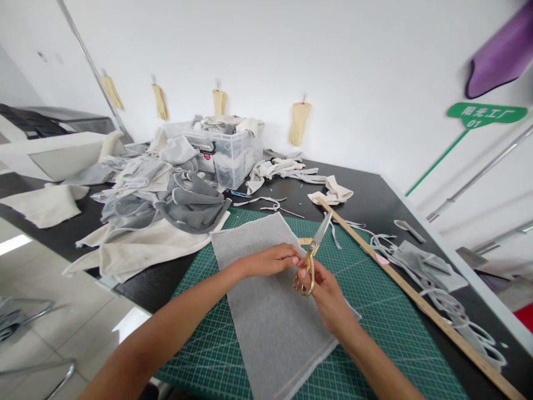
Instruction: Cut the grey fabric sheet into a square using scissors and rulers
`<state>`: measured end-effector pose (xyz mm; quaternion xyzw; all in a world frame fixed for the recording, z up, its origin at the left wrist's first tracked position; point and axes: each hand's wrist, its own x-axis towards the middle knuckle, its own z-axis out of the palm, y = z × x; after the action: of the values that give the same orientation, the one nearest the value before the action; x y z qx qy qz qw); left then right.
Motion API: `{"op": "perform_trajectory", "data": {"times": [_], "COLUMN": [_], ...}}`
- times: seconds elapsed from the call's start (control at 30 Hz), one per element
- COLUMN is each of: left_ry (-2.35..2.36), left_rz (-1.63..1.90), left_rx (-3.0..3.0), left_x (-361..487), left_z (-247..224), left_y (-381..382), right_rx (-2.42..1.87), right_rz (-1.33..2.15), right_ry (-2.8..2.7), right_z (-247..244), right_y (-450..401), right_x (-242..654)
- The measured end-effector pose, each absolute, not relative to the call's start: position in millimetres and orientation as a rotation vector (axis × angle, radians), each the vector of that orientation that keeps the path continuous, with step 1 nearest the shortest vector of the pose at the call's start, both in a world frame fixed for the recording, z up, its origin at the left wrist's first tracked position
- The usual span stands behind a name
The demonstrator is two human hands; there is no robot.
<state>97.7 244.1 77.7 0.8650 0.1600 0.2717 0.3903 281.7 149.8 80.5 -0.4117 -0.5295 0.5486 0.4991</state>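
Note:
A grey fabric piece (266, 311) lies flat at a slant on the green cutting mat (383, 328). Over its right side, my right hand (328, 291) holds gold-handled scissors (317, 239), their blades together and pointing up and away from me. My left hand (277, 260) reaches across the fabric with its fingertips pinched, meeting the right fingertips beside the scissor handles. Whatever may be between those fingertips is too small to make out. A long wooden ruler (400, 281) runs diagonally across the mat's right side.
Grey and cream cloth pieces (141, 183) are heaped at left, beside a clear plastic bin (233, 161) full of fabric. Cream scraps (333, 191) and a blue-handled cutter (239, 194) lie behind the mat. Grey strips (449, 305) are right of the ruler, near the table's edge.

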Motion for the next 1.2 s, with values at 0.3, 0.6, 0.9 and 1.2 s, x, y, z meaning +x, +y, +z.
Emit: {"op": "perform_trajectory", "data": {"times": [0.3,0.6,0.9,1.2], "left_ry": [0.686,0.978,1.968,1.097], "left_rz": [0.326,0.206,0.341,0.330], "left_rx": [2.778,2.712,2.397,2.765], "left_x": [93.3,106.7,77.6,83.4], "left_z": [69.8,70.1,74.5,60.2], "left_y": [240.9,228.2,253.8,244.4], "right_rx": [-1.104,-1.114,-1.082,-1.203], "right_rz": [1.260,1.208,1.249,1.373], "right_ry": [-1.175,-1.128,-1.150,-1.096], "right_z": [68.5,61.1,73.0,74.2], "right_y": [158.6,166.8,162.4,155.6], "right_x": [283.5,291.9,287.6,283.7]}}
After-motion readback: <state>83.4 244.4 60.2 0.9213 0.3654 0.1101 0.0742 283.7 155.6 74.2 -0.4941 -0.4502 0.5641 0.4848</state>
